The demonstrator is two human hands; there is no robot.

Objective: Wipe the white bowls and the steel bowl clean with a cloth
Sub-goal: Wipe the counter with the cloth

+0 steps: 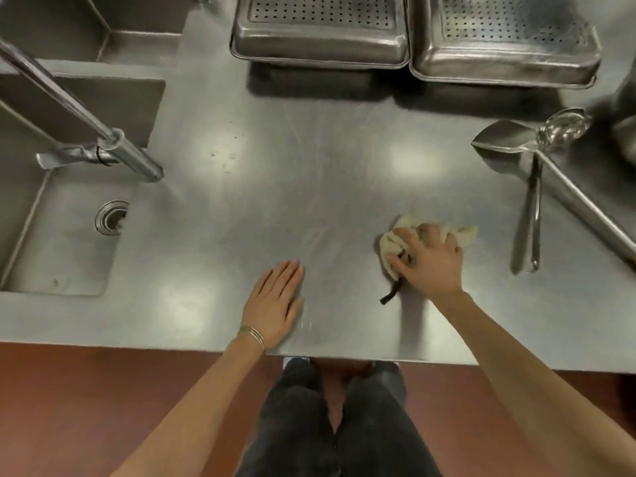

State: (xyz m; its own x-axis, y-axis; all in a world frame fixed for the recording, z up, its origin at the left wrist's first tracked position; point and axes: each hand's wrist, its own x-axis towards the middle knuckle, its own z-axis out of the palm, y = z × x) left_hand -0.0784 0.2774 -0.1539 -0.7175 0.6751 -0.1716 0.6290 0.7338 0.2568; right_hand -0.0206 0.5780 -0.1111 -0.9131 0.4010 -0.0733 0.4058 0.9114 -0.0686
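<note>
Across nearly the whole view, a flat brushed-steel counter (327,173), with no white bowls and no steel bowl anywhere on it, so nothing to wipe within sight. On the counter's near right part, a crumpled cream cloth (390,244), bunched under the right hand (430,259), fingers curled over the top and gripping the wad against the steel. Looks soft, light and limp, with no stiffness to lean on. Best carried as a wad in the palm rather than by a corner, minding the thin black strip (390,294) that trails from it toward the counter's near edge. By the middle of that near edge, the left hand (275,297), laid flat, fingers straight and together, holding nothing. Sunk into the counter's left end, a rectangular steel sink (62,259) with a round drain, and over it a long chrome tap (103,139). Along the counter's far edge, a perforated steel pan (320,29) and a second perforated steel pan (502,39), side by side, seemingly upside down. At the counter's right end, a long-handled steel scoop (502,136) and a steel ladle (562,127), handles crossing, near the cloth but apart from it. Probably in the path of any wide sweep that way.
</note>
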